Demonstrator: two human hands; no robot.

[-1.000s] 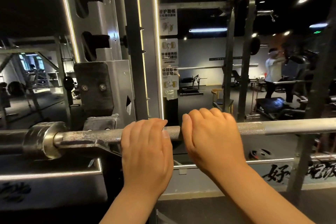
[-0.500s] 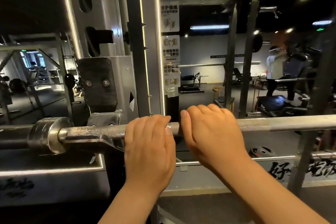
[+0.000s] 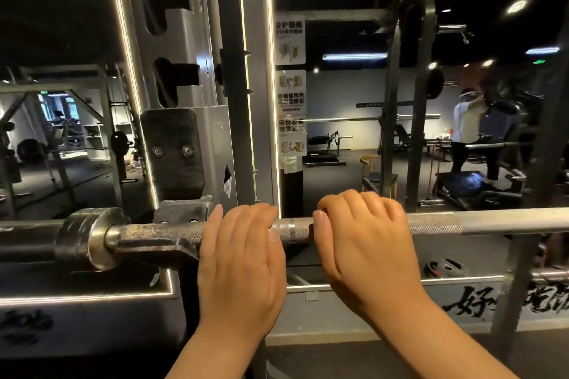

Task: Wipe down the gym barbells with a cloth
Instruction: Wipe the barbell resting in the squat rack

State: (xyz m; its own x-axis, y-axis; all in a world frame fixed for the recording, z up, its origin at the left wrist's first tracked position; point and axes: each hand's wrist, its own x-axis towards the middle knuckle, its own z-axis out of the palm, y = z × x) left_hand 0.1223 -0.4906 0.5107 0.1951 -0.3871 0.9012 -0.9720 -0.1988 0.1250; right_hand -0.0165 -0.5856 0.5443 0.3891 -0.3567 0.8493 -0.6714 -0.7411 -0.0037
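The hands have drawn a little apart since the earlier frame, baring more knurled steel between them. The left hand point(image 3: 243, 258) and right hand point(image 3: 366, 243) each grip the barbell point(image 3: 492, 221), fingers curled over its top. The bar lies level across the view, resting on a rack hook point(image 3: 160, 251) just inside its collar point(image 3: 89, 237). Behind it stands a grey rack upright point(image 3: 184, 40) edged with light strips point(image 3: 271, 101) and hung with signs point(image 3: 291, 86). Beyond is a dark gym floor, with a weight plate point(image 3: 446, 268) lying low on the right and a person point(image 3: 465, 132) far off.
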